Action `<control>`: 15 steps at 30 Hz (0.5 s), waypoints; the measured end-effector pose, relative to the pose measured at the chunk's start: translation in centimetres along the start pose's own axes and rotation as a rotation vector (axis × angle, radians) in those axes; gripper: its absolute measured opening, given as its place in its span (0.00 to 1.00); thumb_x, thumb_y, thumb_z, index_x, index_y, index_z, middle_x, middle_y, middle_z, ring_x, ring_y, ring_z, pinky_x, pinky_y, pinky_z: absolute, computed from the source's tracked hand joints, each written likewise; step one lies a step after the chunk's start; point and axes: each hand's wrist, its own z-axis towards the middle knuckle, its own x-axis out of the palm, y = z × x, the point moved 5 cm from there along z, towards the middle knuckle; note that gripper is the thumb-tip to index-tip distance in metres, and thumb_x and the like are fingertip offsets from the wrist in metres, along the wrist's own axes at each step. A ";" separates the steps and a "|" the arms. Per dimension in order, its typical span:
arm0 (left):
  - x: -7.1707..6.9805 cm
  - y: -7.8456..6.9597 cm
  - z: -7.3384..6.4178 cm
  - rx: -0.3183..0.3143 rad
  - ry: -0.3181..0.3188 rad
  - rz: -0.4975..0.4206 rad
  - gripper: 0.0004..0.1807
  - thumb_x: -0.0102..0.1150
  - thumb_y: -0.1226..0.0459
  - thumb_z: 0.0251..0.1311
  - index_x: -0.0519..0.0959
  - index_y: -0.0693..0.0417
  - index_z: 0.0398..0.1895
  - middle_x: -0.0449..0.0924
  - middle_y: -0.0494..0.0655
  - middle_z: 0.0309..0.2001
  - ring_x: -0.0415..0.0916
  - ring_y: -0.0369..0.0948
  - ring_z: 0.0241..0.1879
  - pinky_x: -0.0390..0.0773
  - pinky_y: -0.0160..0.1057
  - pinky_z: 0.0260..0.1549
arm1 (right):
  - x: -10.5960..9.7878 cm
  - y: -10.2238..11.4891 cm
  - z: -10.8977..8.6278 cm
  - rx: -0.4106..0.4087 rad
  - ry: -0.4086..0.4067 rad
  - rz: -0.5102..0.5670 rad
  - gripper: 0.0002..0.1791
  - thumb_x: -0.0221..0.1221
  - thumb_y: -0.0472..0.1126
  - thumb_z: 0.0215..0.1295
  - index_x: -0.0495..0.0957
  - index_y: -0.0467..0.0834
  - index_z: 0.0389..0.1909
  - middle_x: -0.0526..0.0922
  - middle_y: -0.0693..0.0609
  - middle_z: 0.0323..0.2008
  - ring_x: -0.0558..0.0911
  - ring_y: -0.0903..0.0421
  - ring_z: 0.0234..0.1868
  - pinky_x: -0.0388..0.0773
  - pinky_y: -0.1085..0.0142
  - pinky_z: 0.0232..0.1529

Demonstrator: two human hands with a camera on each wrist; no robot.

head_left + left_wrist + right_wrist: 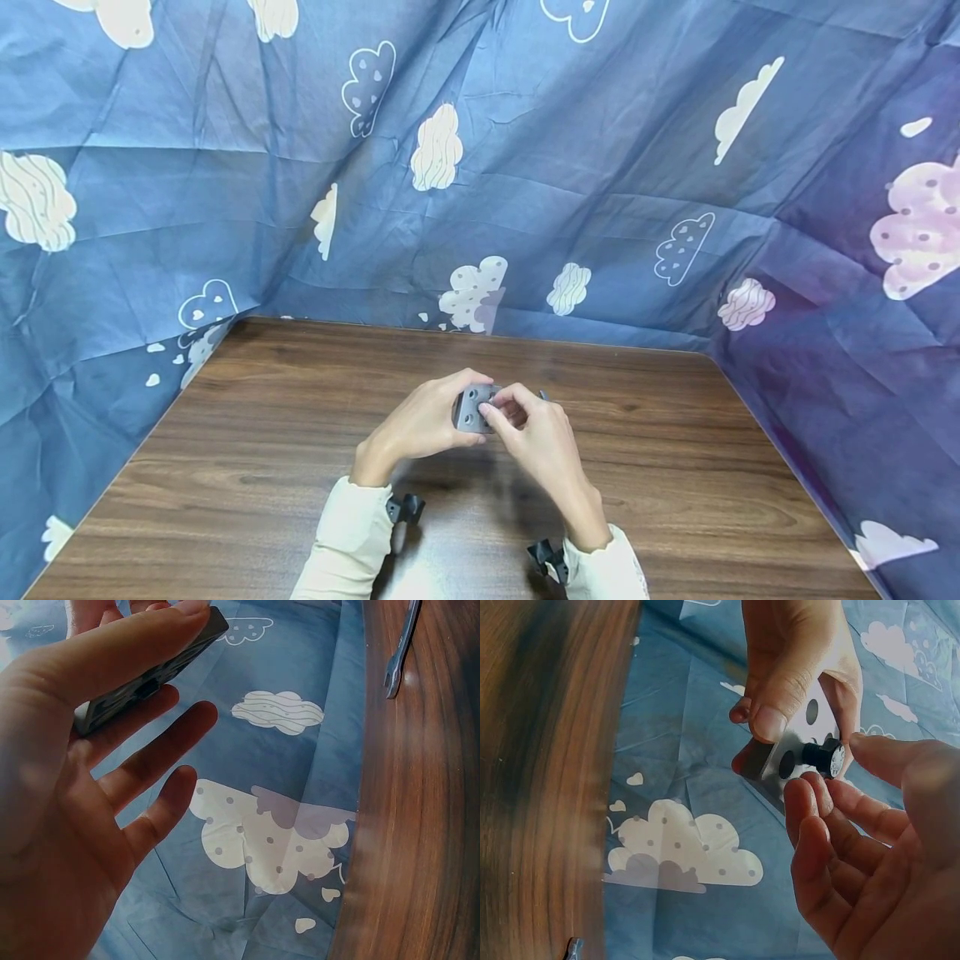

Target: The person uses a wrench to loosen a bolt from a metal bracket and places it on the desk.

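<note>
My left hand [422, 423] holds a grey metal block with holes [469, 410] above the table, thumb on one edge and fingers on the opposite one. In the left wrist view the block [154, 679] is seen edge-on under the thumb. A black bolt [825, 756] sticks out of one hole in the block's face, its round head outward. Curled around that bolt head are the thumb and fingertips of my right hand [546, 442]. How deep the bolt sits is hidden.
An open-ended wrench [401, 656] lies on the wooden table [262, 467], mostly hidden behind my right hand in the head view. Blue cloth with cloud prints [525, 150] hangs along the table's back and sides.
</note>
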 end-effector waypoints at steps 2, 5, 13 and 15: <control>0.0 0.0 0.0 0.002 -0.002 0.001 0.36 0.78 0.58 0.43 0.74 0.44 0.60 0.81 0.38 0.48 0.77 0.33 0.37 0.77 0.34 0.37 | 0.1 -0.1 0.0 0.005 0.007 -0.004 0.06 0.69 0.43 0.59 0.81 0.48 0.32 0.83 0.59 0.23 0.79 0.67 0.24 0.78 0.70 0.30; 0.0 0.0 0.0 0.007 -0.002 0.002 0.36 0.77 0.58 0.44 0.74 0.44 0.60 0.81 0.38 0.49 0.77 0.33 0.38 0.77 0.34 0.38 | 0.2 0.0 0.0 0.002 0.009 -0.001 0.06 0.70 0.43 0.58 0.81 0.48 0.31 0.83 0.58 0.23 0.80 0.66 0.24 0.78 0.71 0.29; 0.1 0.0 0.1 0.010 -0.001 0.014 0.36 0.77 0.57 0.43 0.75 0.44 0.60 0.81 0.38 0.48 0.77 0.33 0.38 0.77 0.35 0.39 | 0.1 0.1 -0.1 -0.019 0.007 -0.007 0.07 0.71 0.42 0.56 0.82 0.48 0.31 0.84 0.59 0.24 0.81 0.66 0.24 0.78 0.70 0.29; 0.1 0.0 0.1 0.010 -0.001 0.014 0.36 0.77 0.57 0.43 0.75 0.44 0.60 0.81 0.37 0.48 0.77 0.33 0.38 0.77 0.35 0.39 | 0.1 0.2 -0.2 -0.024 0.010 -0.011 0.07 0.71 0.42 0.56 0.82 0.48 0.31 0.83 0.59 0.23 0.80 0.66 0.24 0.78 0.69 0.30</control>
